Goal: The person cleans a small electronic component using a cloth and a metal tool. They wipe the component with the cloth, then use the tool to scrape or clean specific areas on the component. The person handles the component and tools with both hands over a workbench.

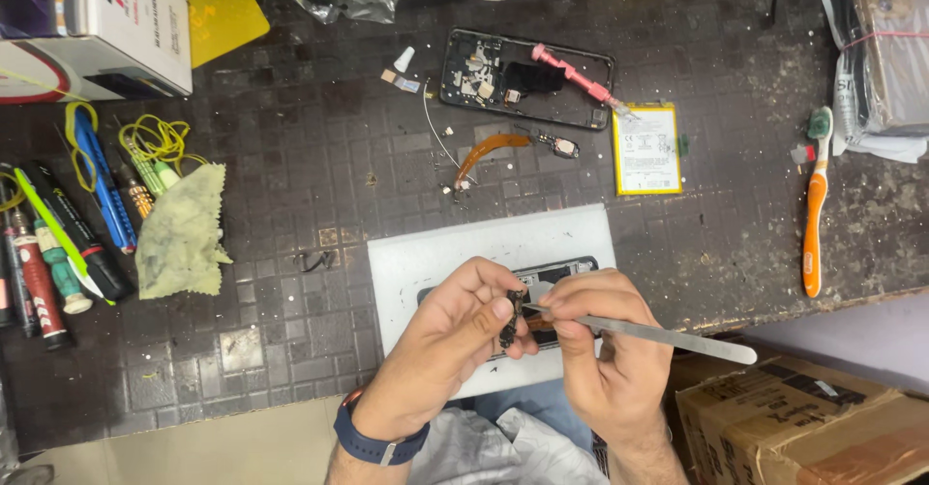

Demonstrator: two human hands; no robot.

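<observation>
Steel tweezers (668, 335) are held in the right hand (605, 335), the fingers (571, 306) pressed together around the shaft near its tip, and the long blunt end is pointed out to the right over the near edge of the tabletop (290, 204). A small dark circuit part (510, 318) is pinched between the thumb and fingers (498, 287) of the left hand (450, 345), and the tweezers' tip is set against it. A blue wristband (377, 441) is worn on the left wrist.

Both hands are held over a white mat (435, 253) near the middle of the tabletop, where a dark phone frame (571, 267) is seen lying just behind the fingers, largely hidden by them.

Farther off, an opened black phone body (527, 78) is laid with a pink tool (571, 74) resting across it. An orange flex cable (494, 148) lies just near of it, and a yellow-edged battery (646, 149) to its right. An orange and white toothbrush (815, 204) is placed well apart at the right. At the left, a row of screwdrivers and pens (58, 243) is ranged beside a crumpled green cloth (184, 233). A brown cardboard box (794, 427) is seen at the near right, below the tabletop edge.
</observation>
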